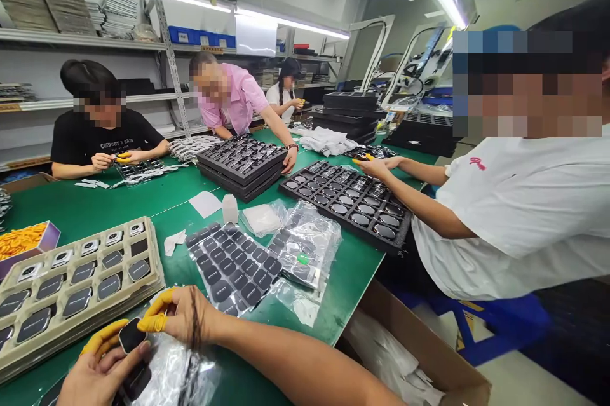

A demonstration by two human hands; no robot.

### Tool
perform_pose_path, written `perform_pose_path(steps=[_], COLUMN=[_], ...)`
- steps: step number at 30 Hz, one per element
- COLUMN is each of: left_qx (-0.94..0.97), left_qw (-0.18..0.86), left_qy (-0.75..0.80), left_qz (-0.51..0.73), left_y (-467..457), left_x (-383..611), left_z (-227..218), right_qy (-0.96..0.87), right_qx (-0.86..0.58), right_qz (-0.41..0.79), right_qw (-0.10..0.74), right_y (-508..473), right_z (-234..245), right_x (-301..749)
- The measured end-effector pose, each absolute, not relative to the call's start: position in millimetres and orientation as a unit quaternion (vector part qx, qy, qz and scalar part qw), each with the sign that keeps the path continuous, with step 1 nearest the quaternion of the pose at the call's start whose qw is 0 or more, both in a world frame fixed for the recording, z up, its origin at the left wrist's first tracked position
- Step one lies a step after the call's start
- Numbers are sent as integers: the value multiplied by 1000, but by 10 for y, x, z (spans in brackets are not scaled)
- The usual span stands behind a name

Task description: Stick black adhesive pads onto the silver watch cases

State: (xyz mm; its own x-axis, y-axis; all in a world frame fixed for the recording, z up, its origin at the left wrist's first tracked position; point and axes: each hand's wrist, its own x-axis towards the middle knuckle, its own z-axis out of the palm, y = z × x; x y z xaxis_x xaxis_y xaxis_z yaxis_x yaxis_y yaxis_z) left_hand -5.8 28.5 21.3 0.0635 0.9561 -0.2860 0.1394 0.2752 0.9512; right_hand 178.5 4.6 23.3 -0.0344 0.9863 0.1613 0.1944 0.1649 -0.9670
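Near the bottom left, my left hand [102, 368] grips a small black rounded-square piece [131, 336] with a pale edge, thumb and fingers around its side. My right hand [183, 316] pinches the upper right of the same piece. Yellow finger cots cover fingertips on both hands. Under my hands lies clear plastic wrap [171, 368] with dark pieces beneath it. To the left, a beige compartment tray [155, 269] holds several black rounded squares and some silver-framed ones. A sheet of black rounded-square stickers [233, 266] lies beyond my right hand.
On the green table [147, 203] stand a box of orange finger cots [23, 241], a stack of black foam trays [243, 164] and a foam tray of round discs [347, 203]. Bagged sheets [307, 241] lie nearby. A co-worker [515, 215] sits right; others work across. An open carton [405, 355] is below.
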Motion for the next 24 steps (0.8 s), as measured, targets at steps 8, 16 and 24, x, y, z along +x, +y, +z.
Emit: perform_pose_path(steps=[8,16,24], left_qx=[534,565,507], left_qw=[551,517,544], left_qy=[556,553,564], left_qz=[319,328,359], left_y=[235,115,130], left_x=[-84,31,38], left_z=[90,292,255], right_qy=[-672,-603,-599], right_qx=[-535,-544,-500], right_qz=[287,349,348], right_qw=[424,468,520], right_y=[48,-63,30], right_z=[64,145,110], right_x=[1752,1742,1747])
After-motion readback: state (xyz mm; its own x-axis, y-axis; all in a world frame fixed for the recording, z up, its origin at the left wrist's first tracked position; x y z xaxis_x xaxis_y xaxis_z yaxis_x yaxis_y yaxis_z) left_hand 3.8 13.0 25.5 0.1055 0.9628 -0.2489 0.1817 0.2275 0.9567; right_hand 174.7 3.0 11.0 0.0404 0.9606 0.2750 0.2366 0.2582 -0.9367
